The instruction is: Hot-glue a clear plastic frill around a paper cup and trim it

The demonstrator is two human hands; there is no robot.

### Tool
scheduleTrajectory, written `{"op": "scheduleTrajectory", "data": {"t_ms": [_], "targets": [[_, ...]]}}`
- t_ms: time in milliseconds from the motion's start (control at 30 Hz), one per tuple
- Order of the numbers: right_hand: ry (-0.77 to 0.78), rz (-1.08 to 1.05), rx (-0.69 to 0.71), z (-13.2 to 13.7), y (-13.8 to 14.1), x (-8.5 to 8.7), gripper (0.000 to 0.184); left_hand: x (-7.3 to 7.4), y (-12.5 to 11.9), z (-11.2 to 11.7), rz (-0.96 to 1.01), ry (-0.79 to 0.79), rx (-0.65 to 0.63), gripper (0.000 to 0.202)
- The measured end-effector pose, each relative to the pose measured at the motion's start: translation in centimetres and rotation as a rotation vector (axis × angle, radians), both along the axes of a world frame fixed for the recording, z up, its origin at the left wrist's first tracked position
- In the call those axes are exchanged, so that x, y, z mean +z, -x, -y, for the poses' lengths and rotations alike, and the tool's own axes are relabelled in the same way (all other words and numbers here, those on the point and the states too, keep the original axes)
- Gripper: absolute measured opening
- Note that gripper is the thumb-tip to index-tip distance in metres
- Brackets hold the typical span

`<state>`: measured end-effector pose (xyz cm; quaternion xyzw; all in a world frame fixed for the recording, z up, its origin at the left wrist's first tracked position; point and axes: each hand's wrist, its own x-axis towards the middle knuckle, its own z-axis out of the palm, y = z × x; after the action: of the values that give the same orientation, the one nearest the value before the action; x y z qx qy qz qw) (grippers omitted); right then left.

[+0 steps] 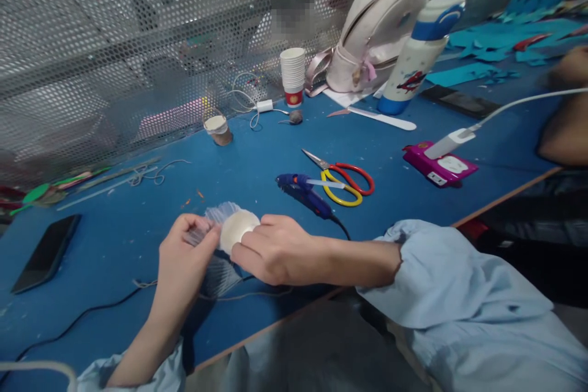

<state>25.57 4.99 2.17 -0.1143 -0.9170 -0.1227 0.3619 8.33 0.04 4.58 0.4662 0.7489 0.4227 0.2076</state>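
Above the table's front edge, my left hand [190, 251] pinches a sheer, pale, pleated strip [223, 211] between thumb and fingers. The strip runs along the edge of a round white piece [236, 229], which looks like paper, perhaps part of a cup. My right hand [275, 248] is closed on the right side of that round piece, its fingers bent over the near face. Below the hands, more of the pleated material [220, 278] hangs down, partly hidden. Just beyond my right hand lie a blue glue gun [303, 190] with a glue stick in it and scissors [342, 179] with red and yellow handles.
A stack of paper cups [293, 73], a small wrapped cup [218, 130], a bottle [416, 64] and a pink backpack [381, 18] stand along the mesh screen [138, 30]. A magenta power adapter [438, 165] is right, a phone [46, 254] left. Another person's arm [567, 116] rests far right.
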Motion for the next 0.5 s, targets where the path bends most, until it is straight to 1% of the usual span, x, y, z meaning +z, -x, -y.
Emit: {"op": "scheduleTrajectory", "data": {"t_ms": [33,67,133,167,267,367,433,500], "targets": [[-0.014,-0.017,-0.002,0.0,0.0,-0.1,0.02,-0.1,0.0,-0.1,-0.004,0.0,0.014,0.019],[-0.024,-0.028,-0.002,0.0,0.0,-0.2,0.02,-0.2,0.1,-0.1,0.006,0.001,0.015,0.025],[-0.034,-0.034,0.002,-0.1,-0.1,-0.4,0.02,-0.5,0.2,-0.2,0.051,-0.001,-0.014,0.034],[-0.033,-0.031,0.005,-0.1,0.0,-0.5,0.02,-0.6,0.2,-0.2,0.073,-0.004,-0.036,0.034],[-0.019,-0.034,0.008,0.0,0.1,-0.5,0.02,-0.5,0.0,-0.2,0.1,-0.017,-0.076,0.022],[-0.006,-0.053,-0.004,0.6,-0.2,0.1,0.018,-0.5,-0.2,-0.2,0.124,-0.02,-0.111,0.015],[0.022,-0.044,-0.011,1.3,-1.1,0.7,0.021,-0.7,-0.2,-0.3,0.188,-0.036,-0.108,0.013],[0.055,0.004,0.028,2.1,-2.8,1.1,0.025,-1.2,0.0,-0.4,0.269,-0.092,-0.065,0.013]]}}
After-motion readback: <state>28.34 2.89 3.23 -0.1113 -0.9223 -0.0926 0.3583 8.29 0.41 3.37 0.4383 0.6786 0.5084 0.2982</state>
